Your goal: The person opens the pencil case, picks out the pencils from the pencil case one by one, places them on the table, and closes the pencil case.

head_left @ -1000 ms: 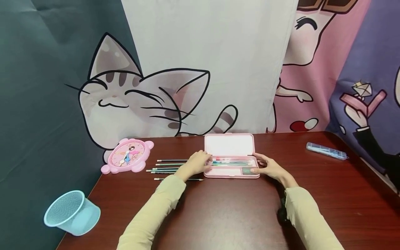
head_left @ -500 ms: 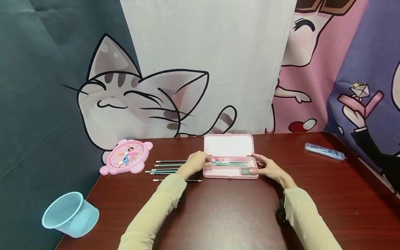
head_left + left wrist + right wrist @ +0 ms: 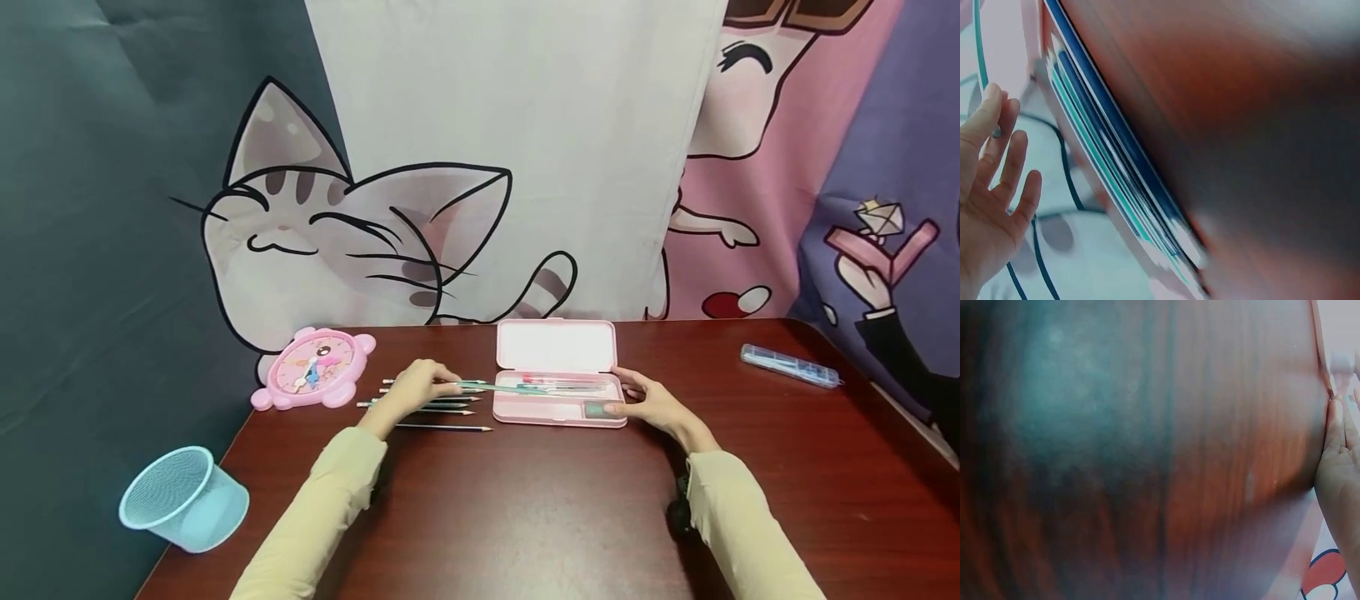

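Observation:
My left hand (image 3: 415, 387) pinches a green pencil (image 3: 487, 386) between thumb and index finger. In the left wrist view that pencil (image 3: 980, 44) points away from the fingertips, the other fingers loosely bent. Its front part reaches over the left rim of an open pink pencil case (image 3: 536, 411). Inside the case lie several slim pens (image 3: 573, 383) and a small grey-green block (image 3: 595, 409). At the case's right end my right hand (image 3: 656, 408) grips the edge, thumb by the block, fingers at the back corner. Several more pencils (image 3: 450, 406) lie below and beside my left hand.
A pink animal-shaped clock (image 3: 313, 368) stands at the table's back left. Near the left edge is a light-blue mesh basket (image 3: 183, 500), tilted. A translucent blue box (image 3: 790, 365) lies at the back right. A printed cloth (image 3: 570, 167) hangs behind the table.
My left hand has moved left from the case's left end, and the green pencil now sticks out leftward over the rim. The right hand stays on the case.

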{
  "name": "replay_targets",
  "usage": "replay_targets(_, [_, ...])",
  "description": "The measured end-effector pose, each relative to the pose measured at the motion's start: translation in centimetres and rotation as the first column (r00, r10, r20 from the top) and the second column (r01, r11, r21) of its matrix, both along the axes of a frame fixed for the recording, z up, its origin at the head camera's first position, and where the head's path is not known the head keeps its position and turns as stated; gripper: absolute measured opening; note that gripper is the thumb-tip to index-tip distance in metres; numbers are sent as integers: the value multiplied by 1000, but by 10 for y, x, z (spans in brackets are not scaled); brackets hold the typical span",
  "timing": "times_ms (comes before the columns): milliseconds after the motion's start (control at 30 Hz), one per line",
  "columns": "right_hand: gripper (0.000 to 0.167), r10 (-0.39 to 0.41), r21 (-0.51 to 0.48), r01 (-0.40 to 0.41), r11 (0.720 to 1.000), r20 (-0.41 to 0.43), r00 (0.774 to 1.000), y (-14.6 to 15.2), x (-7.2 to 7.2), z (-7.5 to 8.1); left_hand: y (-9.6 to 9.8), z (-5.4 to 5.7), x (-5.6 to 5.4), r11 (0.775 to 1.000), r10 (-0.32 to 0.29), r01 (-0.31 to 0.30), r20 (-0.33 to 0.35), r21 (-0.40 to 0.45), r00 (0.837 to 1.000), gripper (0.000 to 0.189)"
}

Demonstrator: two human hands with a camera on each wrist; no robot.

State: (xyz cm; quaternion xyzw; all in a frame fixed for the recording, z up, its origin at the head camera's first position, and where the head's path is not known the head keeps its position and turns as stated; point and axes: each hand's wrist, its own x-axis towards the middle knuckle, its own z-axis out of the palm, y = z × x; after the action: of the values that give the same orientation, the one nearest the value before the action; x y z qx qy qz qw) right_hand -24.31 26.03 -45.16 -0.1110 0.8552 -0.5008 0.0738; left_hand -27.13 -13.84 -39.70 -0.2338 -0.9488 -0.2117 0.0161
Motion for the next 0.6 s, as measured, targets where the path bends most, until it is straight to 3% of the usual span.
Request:
replay_targets(200, [78,6,2,-6,1000,7,1000,-1,1,2,-60,1,20,999,-21,21,10,40,1000,20])
replay_targets(333, [79,12,10,-12,1000,14,1000,0,2,4,-92,-3,32,996,-75,73,33,59,997,17])
replay_targets(467, [77,12,23,-12,1000,7,1000,0,3,5,-109,-10,40,993,-113,109,68,53,991,16])
replay_targets(600, [76,14,35,-14,999,6,1000,-2,3,5,-115,-14,47,997,-78,77,95,19,992,18])
